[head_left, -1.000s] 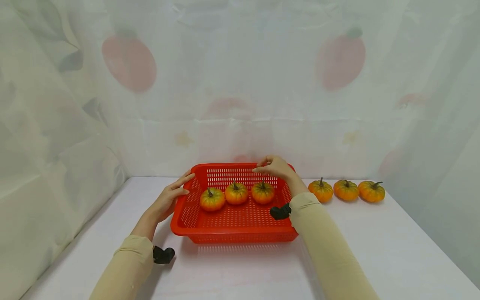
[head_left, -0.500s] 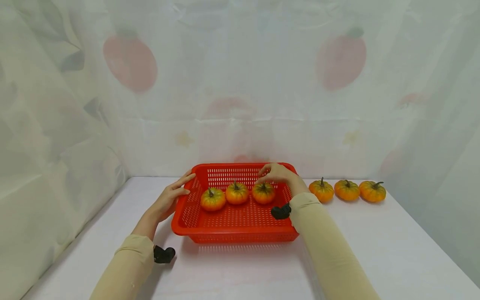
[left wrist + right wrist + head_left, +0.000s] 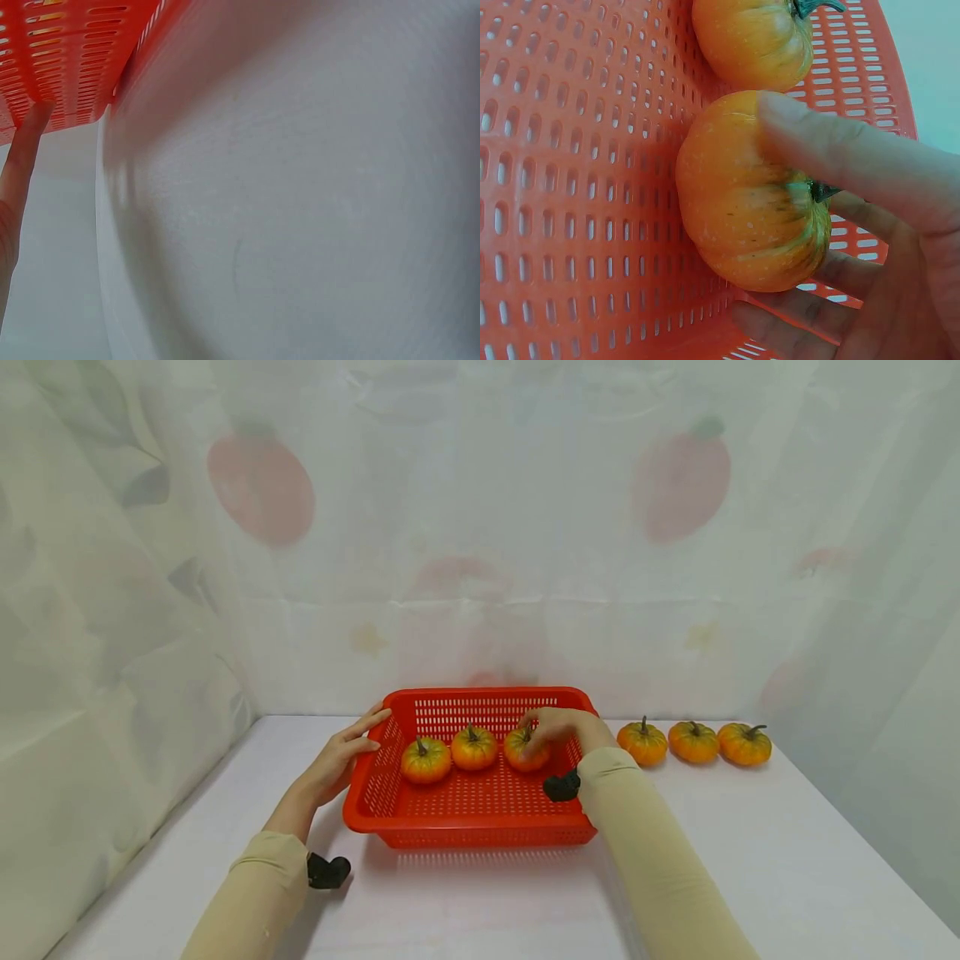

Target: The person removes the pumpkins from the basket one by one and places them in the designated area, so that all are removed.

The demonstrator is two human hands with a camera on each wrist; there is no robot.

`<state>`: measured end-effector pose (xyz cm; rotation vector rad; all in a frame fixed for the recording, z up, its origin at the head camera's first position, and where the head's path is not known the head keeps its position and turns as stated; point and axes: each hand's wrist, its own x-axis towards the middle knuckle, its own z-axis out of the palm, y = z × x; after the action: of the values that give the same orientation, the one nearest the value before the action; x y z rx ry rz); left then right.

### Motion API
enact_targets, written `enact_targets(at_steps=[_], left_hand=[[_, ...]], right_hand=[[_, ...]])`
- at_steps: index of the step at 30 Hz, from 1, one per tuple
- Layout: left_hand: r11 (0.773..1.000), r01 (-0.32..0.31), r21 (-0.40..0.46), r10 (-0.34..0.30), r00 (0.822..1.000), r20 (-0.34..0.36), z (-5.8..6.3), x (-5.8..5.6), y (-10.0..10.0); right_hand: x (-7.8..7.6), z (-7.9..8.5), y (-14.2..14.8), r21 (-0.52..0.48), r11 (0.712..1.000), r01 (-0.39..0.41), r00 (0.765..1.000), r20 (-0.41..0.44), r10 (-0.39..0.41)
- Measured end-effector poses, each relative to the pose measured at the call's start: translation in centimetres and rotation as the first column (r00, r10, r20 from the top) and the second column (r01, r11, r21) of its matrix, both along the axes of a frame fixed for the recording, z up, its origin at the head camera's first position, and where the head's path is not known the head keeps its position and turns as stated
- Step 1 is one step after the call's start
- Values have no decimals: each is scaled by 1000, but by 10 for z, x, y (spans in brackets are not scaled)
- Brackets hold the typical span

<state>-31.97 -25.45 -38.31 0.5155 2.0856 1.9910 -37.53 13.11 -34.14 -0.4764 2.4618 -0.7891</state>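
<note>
While the left hand (image 3: 333, 764) steadies nothing but the left rim of a red perforated plastic basket (image 3: 480, 822), its fingers lying fairly straight against the edge, the right hand (image 3: 562, 727) reaches inside and holds the rightmost of three small orange-and-green pumpkins there. In the right wrist view the thumb lies on one side of that right-hand pumpkin (image 3: 739, 210) and the fingers curl round the other, with the dark stem between them; whether the pumpkin rests on the basket's floor or hangs just above it, I cannot tell. The left wrist view shows one finger against the slotted outer wall.

Inside the basket, the middle pumpkin (image 3: 474, 750) sits just beside the held one, stem up, and the left-hand pumpkin (image 3: 425, 764) sits next to it, slightly nearer the person. All three are toward the back of the basket.

To the right of the basket, three more pumpkins stand in a row on the white tabletop (image 3: 465, 902): a near one (image 3: 642, 745) beside the basket, a central one (image 3: 693, 743), and an end one (image 3: 744, 746) whose stem leans right. Pale sleeves (image 3: 652, 852) cover both forearms. Behind hangs a whitish curtain (image 3: 480, 527) with faded fruit prints.
</note>
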Motion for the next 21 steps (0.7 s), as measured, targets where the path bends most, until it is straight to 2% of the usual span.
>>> enact_targets(at_steps=[4, 10, 21], left_hand=[[1000, 4, 7, -4, 1000, 4, -1, 0, 0], [1000, 5, 12, -5, 1000, 11, -1, 0, 0], [1000, 2, 16, -2, 1000, 11, -1, 1, 1]], right_hand=[[0, -2, 1, -13, 1000, 22, 998, 67, -21], [0, -2, 0, -13, 1000, 24, 994, 104, -22], [2, 0, 0, -1, 1000, -9, 994, 111, 9]])
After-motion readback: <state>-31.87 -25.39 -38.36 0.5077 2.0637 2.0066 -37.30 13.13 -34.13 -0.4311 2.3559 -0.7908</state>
